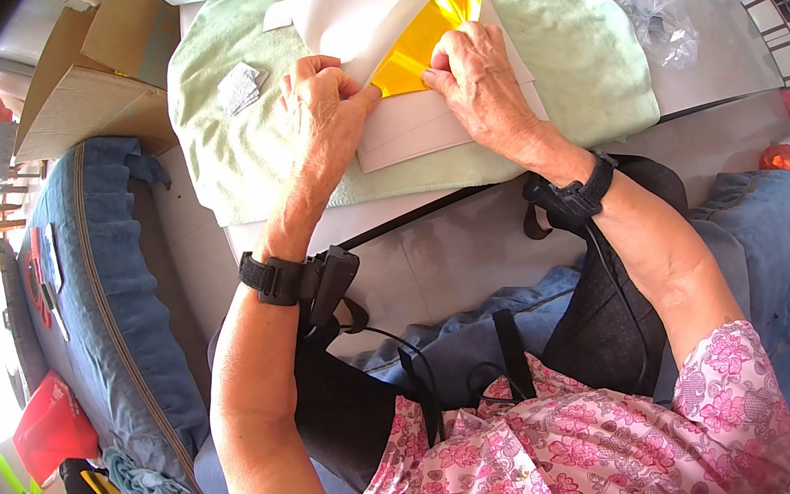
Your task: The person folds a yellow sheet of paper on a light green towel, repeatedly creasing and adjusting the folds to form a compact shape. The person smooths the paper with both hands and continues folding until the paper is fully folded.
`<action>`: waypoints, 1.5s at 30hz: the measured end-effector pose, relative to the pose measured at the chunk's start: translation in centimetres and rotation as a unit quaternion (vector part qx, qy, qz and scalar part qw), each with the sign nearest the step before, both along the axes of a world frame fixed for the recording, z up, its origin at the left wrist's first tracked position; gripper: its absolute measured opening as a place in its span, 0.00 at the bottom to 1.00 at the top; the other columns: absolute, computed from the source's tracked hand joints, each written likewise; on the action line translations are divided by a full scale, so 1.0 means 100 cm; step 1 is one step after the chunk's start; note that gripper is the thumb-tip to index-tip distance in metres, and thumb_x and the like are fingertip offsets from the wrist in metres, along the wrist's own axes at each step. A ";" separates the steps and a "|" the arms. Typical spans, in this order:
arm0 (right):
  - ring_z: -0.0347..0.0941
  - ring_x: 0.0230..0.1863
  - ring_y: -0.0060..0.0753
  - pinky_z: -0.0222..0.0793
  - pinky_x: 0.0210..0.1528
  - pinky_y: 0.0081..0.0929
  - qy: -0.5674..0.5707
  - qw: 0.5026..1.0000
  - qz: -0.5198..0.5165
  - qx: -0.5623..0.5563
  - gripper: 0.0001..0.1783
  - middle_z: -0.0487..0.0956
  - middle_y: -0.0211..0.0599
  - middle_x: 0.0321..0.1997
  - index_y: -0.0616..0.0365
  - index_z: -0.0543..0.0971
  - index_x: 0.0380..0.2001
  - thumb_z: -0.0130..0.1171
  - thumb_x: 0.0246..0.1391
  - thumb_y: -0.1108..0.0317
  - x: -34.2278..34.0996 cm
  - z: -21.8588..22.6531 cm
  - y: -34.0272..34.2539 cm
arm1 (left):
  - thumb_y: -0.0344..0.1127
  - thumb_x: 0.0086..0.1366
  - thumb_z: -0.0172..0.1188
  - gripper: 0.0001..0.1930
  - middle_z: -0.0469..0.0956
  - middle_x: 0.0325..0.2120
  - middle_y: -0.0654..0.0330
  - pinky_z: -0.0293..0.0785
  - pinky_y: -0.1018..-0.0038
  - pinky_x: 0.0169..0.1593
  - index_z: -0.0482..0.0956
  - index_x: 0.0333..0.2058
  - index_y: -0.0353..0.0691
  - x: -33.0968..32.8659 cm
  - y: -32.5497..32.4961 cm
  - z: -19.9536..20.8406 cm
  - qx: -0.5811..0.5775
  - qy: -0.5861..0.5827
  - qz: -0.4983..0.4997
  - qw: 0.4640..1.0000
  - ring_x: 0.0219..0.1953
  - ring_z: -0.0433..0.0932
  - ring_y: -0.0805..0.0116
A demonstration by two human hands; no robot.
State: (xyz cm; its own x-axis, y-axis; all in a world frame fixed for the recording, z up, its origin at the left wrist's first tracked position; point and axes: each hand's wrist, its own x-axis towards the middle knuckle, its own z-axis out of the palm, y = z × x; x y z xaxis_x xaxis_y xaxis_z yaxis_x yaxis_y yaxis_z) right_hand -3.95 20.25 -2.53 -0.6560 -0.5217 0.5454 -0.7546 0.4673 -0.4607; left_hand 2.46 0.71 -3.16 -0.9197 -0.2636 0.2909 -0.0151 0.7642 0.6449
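Both our arms stretch forward, well apart near the body and drawing closer toward the hands. Our left forearm [255, 368] slants up and to the right; our right forearm [664, 255] slants up and to the left. Our left hand [327, 105] shows its back, fingers [314, 63] curled, with the left thumb [362, 100] pointing toward the other hand. Our right hand [481, 83] also lies back uppermost, its fingers bent forward and its right thumb [441, 80] reaching left. The two hands are near each other, not touching, thumbs facing across the gap. We cannot tell how firmly either one grips.
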 end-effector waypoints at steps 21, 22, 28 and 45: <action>0.61 0.42 0.47 0.59 0.50 0.42 0.020 0.999 -0.003 0.038 0.12 0.70 0.51 0.38 0.67 0.74 0.30 0.62 0.59 0.67 -0.001 0.000 0.000 | 0.34 0.50 0.72 0.09 0.75 0.48 0.54 0.64 0.61 0.58 0.83 0.23 0.35 0.002 0.003 0.005 0.037 -0.010 0.004 0.999 0.53 0.69 0.53; 0.61 0.44 0.47 0.60 0.51 0.42 0.015 0.999 -0.008 0.046 0.13 0.70 0.49 0.39 0.66 0.74 0.30 0.62 0.59 0.66 -0.002 -0.001 0.000 | 0.34 0.50 0.72 0.09 0.75 0.48 0.54 0.64 0.61 0.58 0.83 0.23 0.35 0.002 0.003 0.005 0.035 -0.007 0.003 0.999 0.53 0.69 0.53; 0.61 0.44 0.47 0.60 0.50 0.43 0.009 0.999 0.004 0.037 0.13 0.71 0.52 0.40 0.70 0.76 0.30 0.61 0.59 0.68 0.001 0.003 0.000 | 0.33 0.53 0.73 0.10 0.71 0.51 0.55 0.67 0.68 0.56 0.81 0.27 0.34 0.005 -0.003 0.006 0.025 -0.012 -0.029 0.999 0.53 0.68 0.60; 0.62 0.44 0.48 0.62 0.51 0.42 0.000 1.000 -0.002 0.017 0.14 0.73 0.55 0.39 0.72 0.77 0.30 0.61 0.60 0.67 0.000 0.003 -0.001 | 0.29 0.52 0.72 0.08 0.71 0.51 0.55 0.67 0.67 0.57 0.82 0.28 0.37 0.003 -0.011 -0.008 0.052 0.028 -0.052 0.997 0.54 0.70 0.61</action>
State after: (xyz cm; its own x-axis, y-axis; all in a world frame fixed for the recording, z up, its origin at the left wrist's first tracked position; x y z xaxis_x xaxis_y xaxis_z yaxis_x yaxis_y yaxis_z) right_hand -3.93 20.16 -2.23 -0.6582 -0.5373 0.5273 -0.7526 0.4854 -0.4449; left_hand 2.75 -0.41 -3.97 -0.9271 -0.1989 0.3178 0.0985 0.6886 0.7184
